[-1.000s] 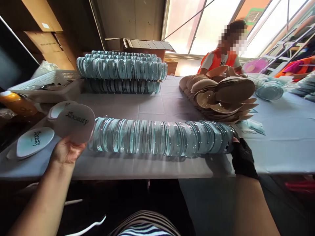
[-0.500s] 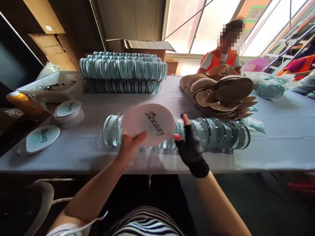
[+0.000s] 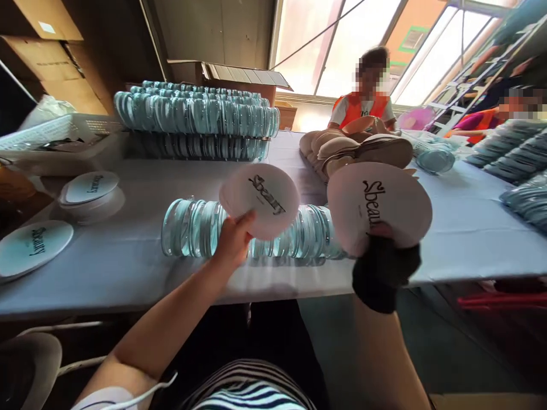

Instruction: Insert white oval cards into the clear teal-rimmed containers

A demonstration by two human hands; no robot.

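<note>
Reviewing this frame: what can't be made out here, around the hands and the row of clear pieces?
Head view only:
- Right hand: fingers hidden behind its printed disc.
- Row of clear pieces: middle and right end covered by both discs; count unreadable.
- Left hand: fingertips hidden behind the left disc.
- Small print under the logos: too small.

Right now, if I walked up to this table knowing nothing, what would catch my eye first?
Probably the two pale pink rounded lids printed with black script, held up side by side above the table's near edge: one in the bare left hand, one in the black-gloved right hand. Behind them a long row of clear blue-tinted round plastic cases lies on the grey tablecloth. A taller stack of the same cases stands at the far left.
</note>
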